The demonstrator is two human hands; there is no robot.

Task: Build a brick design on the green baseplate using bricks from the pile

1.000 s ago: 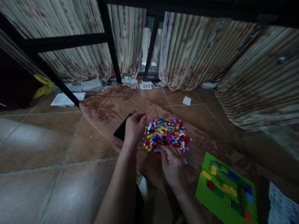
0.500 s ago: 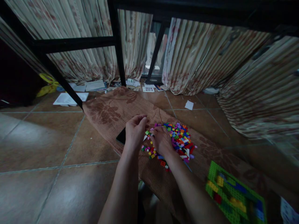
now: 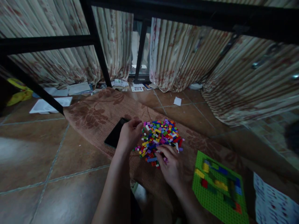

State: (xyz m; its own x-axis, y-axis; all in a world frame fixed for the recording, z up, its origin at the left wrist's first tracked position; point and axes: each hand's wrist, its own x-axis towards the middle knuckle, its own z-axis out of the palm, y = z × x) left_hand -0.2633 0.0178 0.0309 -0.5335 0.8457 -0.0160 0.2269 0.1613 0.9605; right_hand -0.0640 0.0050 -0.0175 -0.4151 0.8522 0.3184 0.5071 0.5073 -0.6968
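Observation:
A pile of small building bricks (image 3: 161,132) in many colours lies spread on a brown patterned cloth. At its left edge is my left hand (image 3: 130,133), thumb and fingers pinched together; what they hold, if anything, is hidden. My right hand (image 3: 170,163) reaches over the near side of the pile, thumb and fingertips drawn together among the bricks. A pale spot shows at those fingertips, too small to name. To the right lies a green baseplate (image 3: 198,191) with yellow, blue, red and green bricks fixed on it.
A dark flat tablet or phone (image 3: 114,135) lies left of my left hand on the cloth (image 3: 93,115). A printed sheet (image 3: 272,199) is at the lower right. Black metal bars (image 3: 100,49) cross in front of the curtains. Papers (image 3: 79,88) and a white tray (image 3: 50,105) lie on the tiled floor.
My right hand has moved from the pile's left part to its near side. My left hand stays pinched beside the pile. The view has turned right, showing more of the baseplate and printed sheet.

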